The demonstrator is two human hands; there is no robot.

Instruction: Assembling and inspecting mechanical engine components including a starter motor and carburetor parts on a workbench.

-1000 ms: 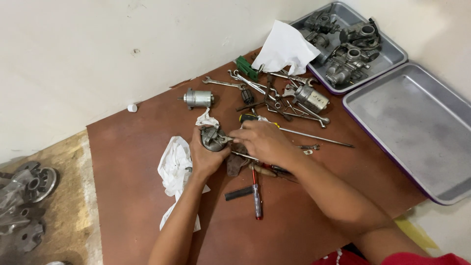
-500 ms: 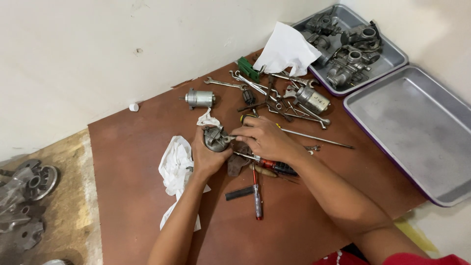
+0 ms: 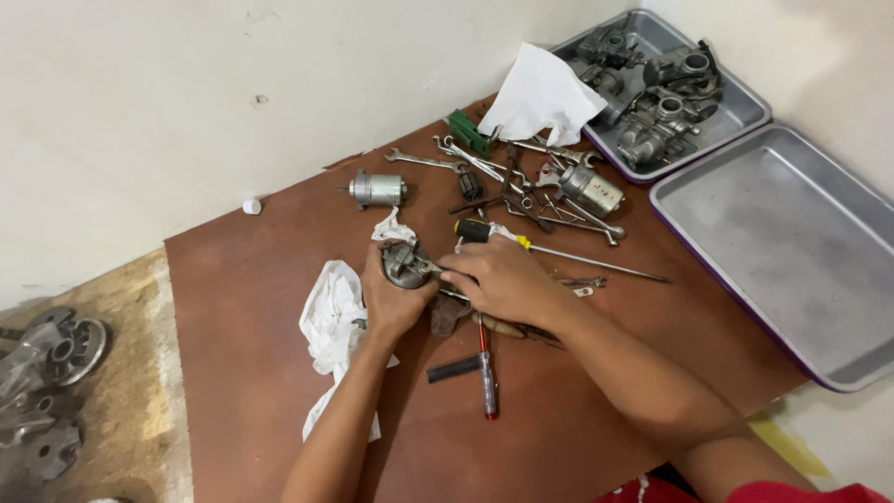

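Little is shifting since the earlier frames — both hands are staying on the small metal part (image 3: 405, 264) over the brown desk (image 3: 242, 373). Left hand (image 3: 396, 303) is cupping it from below, fingers curled around it; right hand (image 3: 498, 279) is pinching at its side. Work looks mid-way, part not yet set down. White rag (image 3: 331, 321) is lying just left of the fingers, yellow-handled screwdriver (image 3: 521, 244) just beyond them.

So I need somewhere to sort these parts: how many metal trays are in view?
2. One metal tray sits at the top right, filled with grey engine parts; the other tray lies just below it, bare inside. None seem hidden.
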